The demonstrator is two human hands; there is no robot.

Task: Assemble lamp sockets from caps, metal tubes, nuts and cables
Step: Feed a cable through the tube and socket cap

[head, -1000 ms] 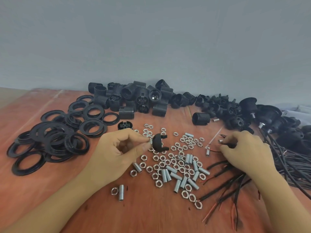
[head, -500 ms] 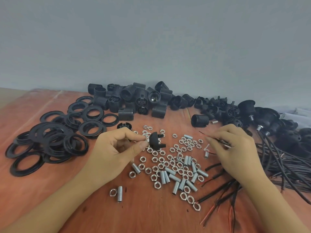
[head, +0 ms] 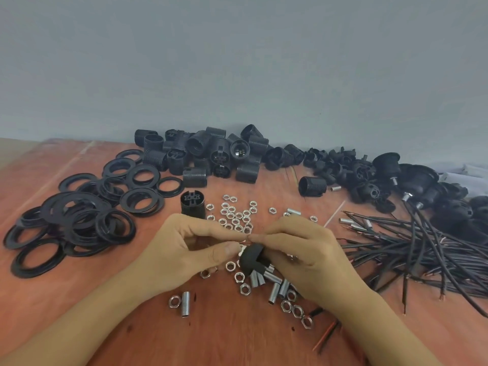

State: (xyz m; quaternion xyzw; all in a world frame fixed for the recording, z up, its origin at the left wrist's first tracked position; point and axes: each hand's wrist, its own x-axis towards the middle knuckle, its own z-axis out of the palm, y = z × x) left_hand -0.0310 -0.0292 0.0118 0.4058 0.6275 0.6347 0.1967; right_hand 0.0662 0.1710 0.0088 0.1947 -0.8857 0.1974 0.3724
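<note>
My left hand (head: 190,249) pinches the black cap (head: 251,258) by its metal end, over the nuts (head: 232,215) mid-table; my right hand (head: 303,260) pinches bare wire tips (head: 247,242) just above it.

No text, label, brand, number or sign can be read anywhere in view. The black socket bodies (head: 195,146), the nuts (head: 230,215) and the cables (head: 412,241) show only plain surfaces. Any marks moulded into them are too small to make out.
</note>
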